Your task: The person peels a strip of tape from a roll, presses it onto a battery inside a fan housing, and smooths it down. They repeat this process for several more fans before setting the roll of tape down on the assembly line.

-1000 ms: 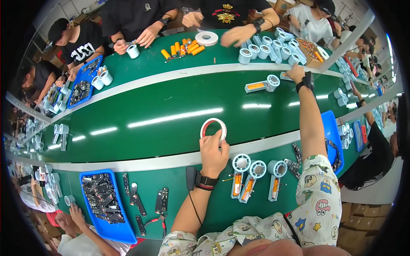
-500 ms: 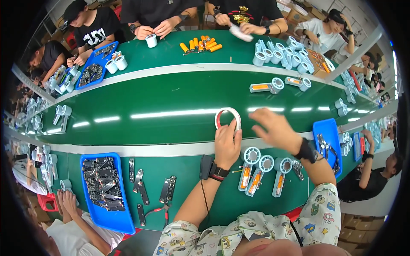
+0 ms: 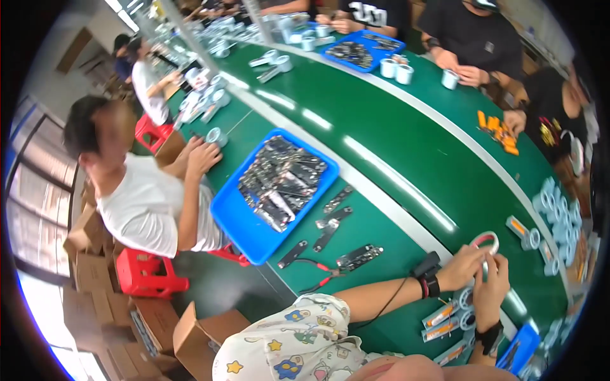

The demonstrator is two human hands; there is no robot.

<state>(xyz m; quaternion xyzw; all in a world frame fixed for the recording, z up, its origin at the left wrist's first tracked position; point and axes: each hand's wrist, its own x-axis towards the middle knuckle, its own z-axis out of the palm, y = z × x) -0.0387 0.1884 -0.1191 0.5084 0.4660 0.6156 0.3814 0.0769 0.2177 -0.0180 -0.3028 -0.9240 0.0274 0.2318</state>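
Note:
A roll of white tape [image 3: 488,239] with a reddish inner ring is held up over the green work surface at the right. My left hand [image 3: 460,269] is closed round its near side. Against it, my right hand [image 3: 493,283] pinches at the roll's lower edge; the fingertips partly hide each other. Below the hands lie light-blue fan housings [image 3: 466,319] whose handles hold orange cells [image 3: 438,332]; my right forearm covers part of them. Left of my left forearm are red-handled pliers [image 3: 325,279] and several loose dark circuit boards [image 3: 359,257].
A blue tray [image 3: 257,251] heaped with circuit boards stands left of me, beside a seated co-worker in white [image 3: 143,203]. A pale rail [image 3: 394,208] borders the green belt [image 3: 381,136]. Across it, co-workers handle housings and orange cells [image 3: 499,131]. Another blue tray [image 3: 522,349] stands at lower right.
The view has swung left, bringing the neighbouring co-worker, stools and cardboard boxes into sight. My right hand, apart from the tape roll before, has come in against it beside my left hand.

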